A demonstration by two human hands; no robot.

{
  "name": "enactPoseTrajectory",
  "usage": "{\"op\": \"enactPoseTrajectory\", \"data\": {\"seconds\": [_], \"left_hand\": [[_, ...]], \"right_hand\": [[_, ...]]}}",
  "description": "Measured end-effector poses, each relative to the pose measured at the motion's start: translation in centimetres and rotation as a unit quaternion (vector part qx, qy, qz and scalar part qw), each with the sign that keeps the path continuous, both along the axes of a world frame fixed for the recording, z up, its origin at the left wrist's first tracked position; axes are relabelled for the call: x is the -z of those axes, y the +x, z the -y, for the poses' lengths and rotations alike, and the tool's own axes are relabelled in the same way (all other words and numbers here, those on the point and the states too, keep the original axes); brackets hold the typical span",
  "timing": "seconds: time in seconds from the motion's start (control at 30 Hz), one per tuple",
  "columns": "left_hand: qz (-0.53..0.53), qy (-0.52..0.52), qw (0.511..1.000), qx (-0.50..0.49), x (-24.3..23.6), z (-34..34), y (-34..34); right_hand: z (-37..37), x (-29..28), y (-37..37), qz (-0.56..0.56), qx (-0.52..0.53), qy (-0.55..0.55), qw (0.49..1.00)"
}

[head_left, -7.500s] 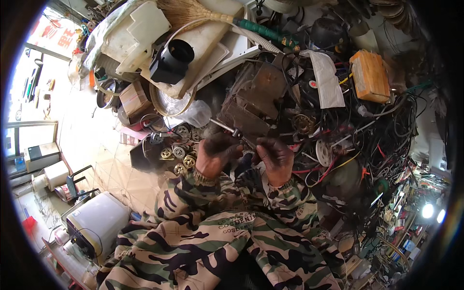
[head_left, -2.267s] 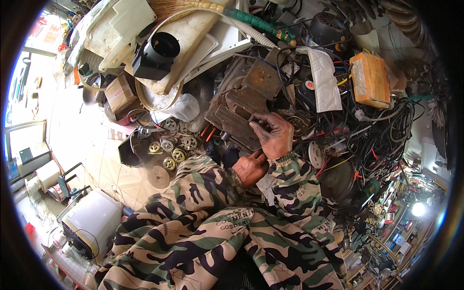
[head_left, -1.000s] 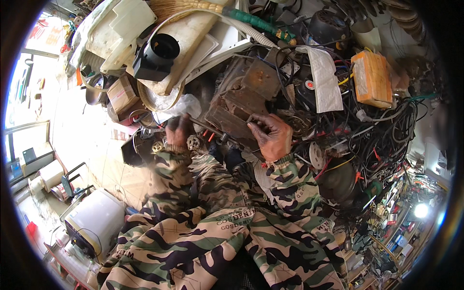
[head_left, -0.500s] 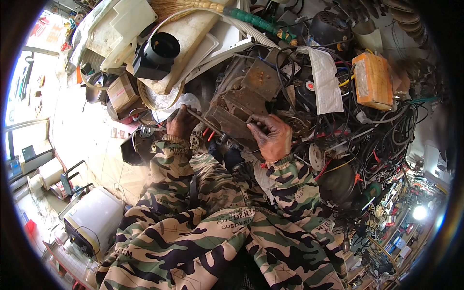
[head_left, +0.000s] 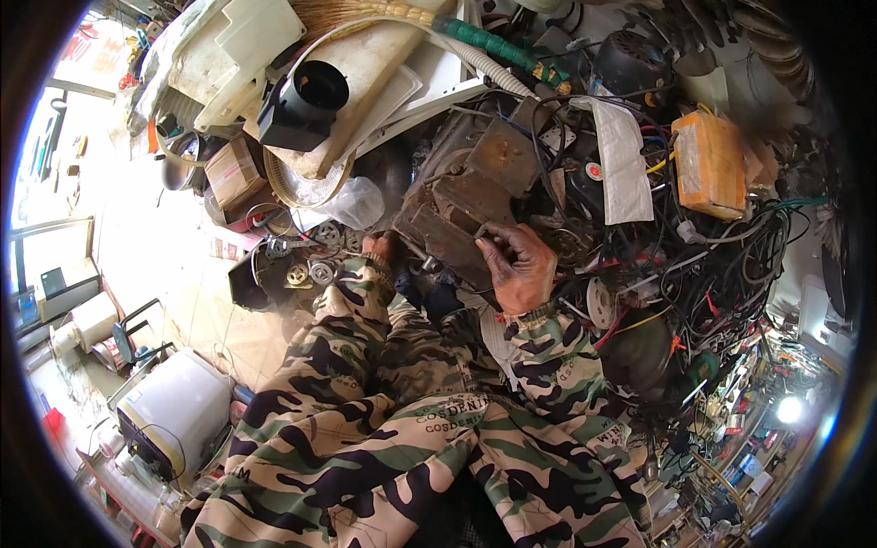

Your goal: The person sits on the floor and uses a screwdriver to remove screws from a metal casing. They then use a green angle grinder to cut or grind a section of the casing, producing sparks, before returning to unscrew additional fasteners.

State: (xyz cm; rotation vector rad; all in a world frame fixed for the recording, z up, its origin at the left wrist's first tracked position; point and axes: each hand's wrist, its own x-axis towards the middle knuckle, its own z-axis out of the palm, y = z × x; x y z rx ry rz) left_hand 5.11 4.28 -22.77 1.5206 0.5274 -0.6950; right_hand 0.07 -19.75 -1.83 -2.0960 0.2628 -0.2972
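Note:
My right hand [head_left: 521,269] is at the lower part of a rusty, dark metal machine [head_left: 498,160], thumb and fingers pinched on something I cannot make out. My left hand [head_left: 377,247] sits low at the machine's left side beside a metal rod [head_left: 413,253]; its fingertips are dark and mostly hidden. Metal pulley-like parts [head_left: 322,272] lie left of that hand, near a black container [head_left: 247,283]. Camouflage sleeves cover both forearms.
A tangle of cables [head_left: 731,260] fills the right, below an orange-wrapped box [head_left: 708,164]. Black plastic housing [head_left: 301,105] rests on pale panels at upper left, near a broom with a green handle [head_left: 489,50]. A white appliance [head_left: 174,411] stands at lower left.
Since half a second ago my left hand has moved rightward and down, lowering the rod end it held. My right hand keeps its pinched shape. The whole view has shifted slightly.

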Motion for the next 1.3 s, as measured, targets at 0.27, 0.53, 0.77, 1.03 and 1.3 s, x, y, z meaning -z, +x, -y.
{"op": "enactPoseTrajectory", "data": {"seconds": [0.27, 0.53, 0.77, 1.03, 1.3], "left_hand": [[0.063, 0.074, 0.988, 0.118, 0.4, 0.7, -2.6], [0.124, 0.135, 0.958, 0.22, 1.7, 1.3, -3.3], [0.168, 0.172, 0.926, 0.29, 3.1, 2.2, -3.4], [0.221, 0.22, 0.889, 0.337, 5.6, 2.6, -4.0], [0.131, 0.17, 0.931, 0.296, 4.9, 2.5, -3.8]], "right_hand": [[0.1, -0.2, 0.3, -0.032, -0.021, 0.002, 0.999], [0.6, 0.2, 0.3, -0.022, -0.031, 0.023, 0.999], [0.5, -0.5, 0.4, -0.033, -0.025, 0.017, 0.999], [1.0, -0.3, 0.5, -0.051, -0.041, 0.01, 0.998], [1.2, -0.4, 0.5, -0.059, -0.038, 0.003, 0.998]]}}
